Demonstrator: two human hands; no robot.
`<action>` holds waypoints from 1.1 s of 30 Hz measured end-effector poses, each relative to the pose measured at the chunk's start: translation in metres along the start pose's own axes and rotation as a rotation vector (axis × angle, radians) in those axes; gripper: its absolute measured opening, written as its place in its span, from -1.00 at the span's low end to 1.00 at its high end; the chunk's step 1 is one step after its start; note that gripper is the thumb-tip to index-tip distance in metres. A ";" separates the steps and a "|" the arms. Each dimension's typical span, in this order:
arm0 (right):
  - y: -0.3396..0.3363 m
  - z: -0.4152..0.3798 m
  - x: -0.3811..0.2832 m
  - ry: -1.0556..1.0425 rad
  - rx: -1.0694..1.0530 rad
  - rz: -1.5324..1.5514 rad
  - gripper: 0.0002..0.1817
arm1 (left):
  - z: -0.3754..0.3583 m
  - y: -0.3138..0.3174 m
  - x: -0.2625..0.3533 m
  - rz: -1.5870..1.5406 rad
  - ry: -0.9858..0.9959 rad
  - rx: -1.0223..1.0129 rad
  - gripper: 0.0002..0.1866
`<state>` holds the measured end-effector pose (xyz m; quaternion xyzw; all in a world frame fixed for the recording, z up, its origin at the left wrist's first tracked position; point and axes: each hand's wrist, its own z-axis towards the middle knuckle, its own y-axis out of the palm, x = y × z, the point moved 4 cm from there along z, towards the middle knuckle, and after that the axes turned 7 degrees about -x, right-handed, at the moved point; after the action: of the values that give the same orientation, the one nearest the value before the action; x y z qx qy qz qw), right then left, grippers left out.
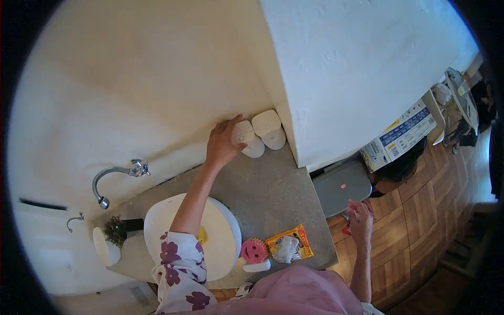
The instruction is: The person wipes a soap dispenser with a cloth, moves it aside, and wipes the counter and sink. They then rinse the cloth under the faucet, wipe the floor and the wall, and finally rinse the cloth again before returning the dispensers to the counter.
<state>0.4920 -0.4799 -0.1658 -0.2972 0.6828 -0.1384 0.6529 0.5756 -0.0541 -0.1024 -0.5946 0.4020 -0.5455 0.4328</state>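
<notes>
My left hand [223, 143] reaches over the sink to the back corner of the counter. Its fingers and thumb are around a white rounded container [250, 142] with a small circle on its top. Touching or close beside that one stands a similar white container [269, 129], near the wall corner. My right hand [360, 223] is off the counter's right side, over the floor, with its fingers curled in. A bit of something red shows by those fingers, too small to name.
The white basin [224, 257] has a yellow item [202, 235] in it. A pink smiley sponge [255, 251] and a yellow packet [303, 242] lie at the front edge. A curved tap [107, 176], potted plant [114, 232], grey bin [344, 187] and printed box [401, 137] stand around.
</notes>
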 end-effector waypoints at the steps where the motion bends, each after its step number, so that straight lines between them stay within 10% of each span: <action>1: 0.000 0.000 -0.002 -0.002 -0.006 0.002 -0.78 | -0.001 0.001 -0.001 -0.001 -0.003 0.005 -0.09; 13: 0.044 -0.002 -0.087 -0.259 -0.126 0.030 -0.78 | -0.162 -0.043 -0.005 -0.238 0.031 0.299 -0.17; 25: 0.308 0.017 -0.331 -0.682 -0.607 0.348 -0.80 | -0.467 -0.014 -0.124 -0.955 -0.712 0.507 -0.47; 29: 0.389 0.054 -0.377 -0.091 -0.729 0.681 -0.69 | -0.505 -0.019 -0.148 -1.029 -0.677 0.556 -0.53; 33: 0.425 0.061 -0.408 0.011 -0.831 0.737 -0.65 | -0.520 -0.014 -0.178 -1.127 -0.658 0.533 -0.55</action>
<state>0.4435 0.1048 -0.0877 -0.2706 0.7421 0.3789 0.4822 0.0426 0.0793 -0.1264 -0.7201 -0.2662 -0.5584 0.3142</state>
